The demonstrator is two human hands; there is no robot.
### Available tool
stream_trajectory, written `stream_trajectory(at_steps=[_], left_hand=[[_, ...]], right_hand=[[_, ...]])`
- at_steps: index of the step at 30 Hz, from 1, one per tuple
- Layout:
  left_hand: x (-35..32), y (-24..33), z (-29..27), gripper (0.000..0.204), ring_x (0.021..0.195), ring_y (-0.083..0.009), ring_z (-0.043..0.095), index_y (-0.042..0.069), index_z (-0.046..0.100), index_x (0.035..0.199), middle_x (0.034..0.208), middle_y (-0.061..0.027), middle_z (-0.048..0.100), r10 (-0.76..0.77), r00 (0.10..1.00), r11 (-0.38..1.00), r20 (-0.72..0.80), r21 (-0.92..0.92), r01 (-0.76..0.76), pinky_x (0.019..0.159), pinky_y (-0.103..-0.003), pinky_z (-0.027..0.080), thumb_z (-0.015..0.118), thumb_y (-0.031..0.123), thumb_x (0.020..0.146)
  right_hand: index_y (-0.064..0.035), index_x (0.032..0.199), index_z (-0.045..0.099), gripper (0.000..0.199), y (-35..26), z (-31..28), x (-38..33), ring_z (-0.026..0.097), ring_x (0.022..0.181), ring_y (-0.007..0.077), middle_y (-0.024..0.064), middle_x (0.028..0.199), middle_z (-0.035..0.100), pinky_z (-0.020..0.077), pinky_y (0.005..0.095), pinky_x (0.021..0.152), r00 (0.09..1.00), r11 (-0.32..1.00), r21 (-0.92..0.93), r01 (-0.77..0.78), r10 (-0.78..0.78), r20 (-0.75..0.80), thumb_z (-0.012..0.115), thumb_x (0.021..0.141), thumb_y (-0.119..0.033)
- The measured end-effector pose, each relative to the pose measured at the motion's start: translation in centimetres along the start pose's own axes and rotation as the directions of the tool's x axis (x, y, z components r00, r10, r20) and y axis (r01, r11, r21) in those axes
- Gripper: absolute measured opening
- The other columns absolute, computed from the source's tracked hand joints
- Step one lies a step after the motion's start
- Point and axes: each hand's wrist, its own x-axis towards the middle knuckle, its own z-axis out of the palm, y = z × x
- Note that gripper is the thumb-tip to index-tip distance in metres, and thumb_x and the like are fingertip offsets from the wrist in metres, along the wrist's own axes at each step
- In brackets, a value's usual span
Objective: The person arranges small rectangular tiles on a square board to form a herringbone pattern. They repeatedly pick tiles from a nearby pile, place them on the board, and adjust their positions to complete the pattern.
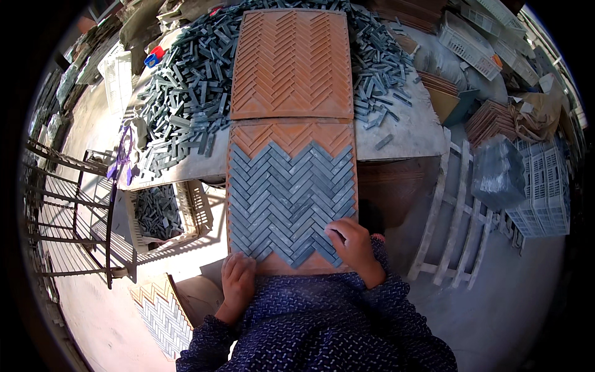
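An orange herringbone mould tray [273,265] lies before me, its grooves mostly filled with grey-blue stone strips [288,192] in a zigzag pattern. Bare grooves show along its far end. My left hand [238,282] is closed at the tray's near left corner, with its fingers bent over the edge. Over the near right part of the pattern, my right hand [354,247] is closed in a pinch. Whatever sits between its thumb and fingers is too dark to make out. Beyond lies a second orange mould tray [293,65] with unfilled grooves.
Loose stone strips [192,93] are heaped on the table [409,139] around the far tray. A crate [201,208] of strips stands below left, near a patterned panel [162,316] on the floor. A metal rack [74,211] is at left; a pale slatted frame [449,214] and stacked crates [539,186] are at right.
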Motion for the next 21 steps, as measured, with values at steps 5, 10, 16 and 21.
stream_trajectory(at_steps=[5,10,16,21], left_hand=[[0.8,0.5,-0.5,0.017,0.107,-0.0282,0.055,0.003,0.064,0.091,0.097,-0.0079,0.061,0.023,1.0,0.999,0.018,0.037,-0.024,0.097,-0.047,0.038,0.058,0.005,0.075],[0.7,1.0,-1.8,0.038,0.117,-0.0307,0.05,0.003,0.057,0.115,0.113,-0.0118,0.058,-0.101,0.984,0.995,0.149,0.028,0.097,0.102,-0.048,0.032,0.061,0.01,0.078],[4.2,1.6,-0.2,0.079,0.137,-0.0356,0.026,0.0,0.03,0.141,0.146,-0.0199,0.031,-0.054,0.869,0.998,0.492,0.066,0.024,0.111,-0.054,0.014,0.06,0.042,0.081],[5.2,1.8,-0.6,0.091,0.138,-0.0347,0.024,0.0,0.028,0.142,0.147,-0.0188,0.029,-0.042,0.843,0.993,0.536,0.115,-0.024,0.111,-0.056,0.01,0.044,0.064,0.08]], right_hand=[[-0.0005,0.087,0.064,0.008,0.4,0.0,-0.4,0.064,0.071,0.0261,0.0122,0.081,0.064,0.0503,0.0321,0.062,1.0,1.0,0.019,0.022,-0.022,0.004,0.066,0.08,-0.005],[0.0003,0.087,0.064,0.008,0.6,-0.7,-0.4,0.064,0.071,0.0256,0.0128,0.082,0.064,0.0502,0.0315,0.061,1.0,0.999,0.04,0.005,-0.004,-0.021,0.066,0.08,-0.004],[-0.0007,0.089,0.064,0.01,1.0,-1.4,-0.4,0.064,0.072,0.0265,0.0124,0.083,0.063,0.0509,0.0318,0.061,0.997,0.999,0.032,-0.001,0.003,-0.08,0.066,0.08,-0.005],[0.0005,0.091,0.064,0.011,1.4,-3.0,-0.2,0.064,0.073,0.0255,0.0134,0.086,0.064,0.0516,0.0314,0.063,0.983,0.999,-0.028,-0.025,0.019,-0.182,0.066,0.082,-0.006]])
